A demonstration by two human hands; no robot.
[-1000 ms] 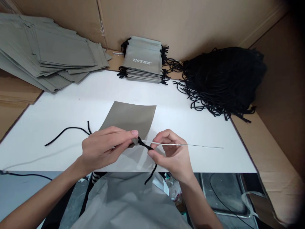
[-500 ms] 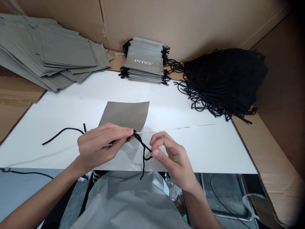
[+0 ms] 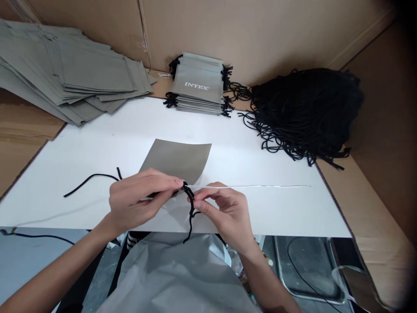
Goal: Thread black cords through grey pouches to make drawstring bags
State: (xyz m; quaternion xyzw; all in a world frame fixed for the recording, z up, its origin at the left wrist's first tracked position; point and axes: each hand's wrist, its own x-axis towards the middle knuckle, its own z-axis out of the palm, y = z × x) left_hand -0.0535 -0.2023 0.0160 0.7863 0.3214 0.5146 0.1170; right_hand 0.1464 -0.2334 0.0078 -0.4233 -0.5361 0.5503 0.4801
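Presently, the left hand [image 3: 140,198] is closed in a pinch on the near edge of a grey fabric pouch [image 3: 177,161], thumb and forefinger pressed together at the pouch's near right corner. The pouch lies flat on the white table top [image 3: 260,213], just in front of the person, its far edge pointing towards the cardboard wall [image 3: 244,34].

The right hand [image 3: 224,213] sits just beside the left, fingers curled, its fingertips pinching a black cord [image 3: 190,211] where the cord leaves the pouch corner. From that pinch the cord hangs in a short loop over the table's near edge. The cord's other end [image 3: 87,180] comes out to the left of the left hand and trails across the table top.

A thin metal wire [image 3: 254,186] runs from the pouch corner to the right, lying flat on the table. Whether the right hand touches it cannot be told.

At the far side, a stack of finished pouches [image 3: 198,89] marked INTEX stands against the wall, black cord ends showing at both sides. To its left, a spread pile of flat grey pouches [image 3: 71,74] rests partly on cardboard. To its right, a large heap of loose black cords [image 3: 306,113] lies on the table's far right corner.
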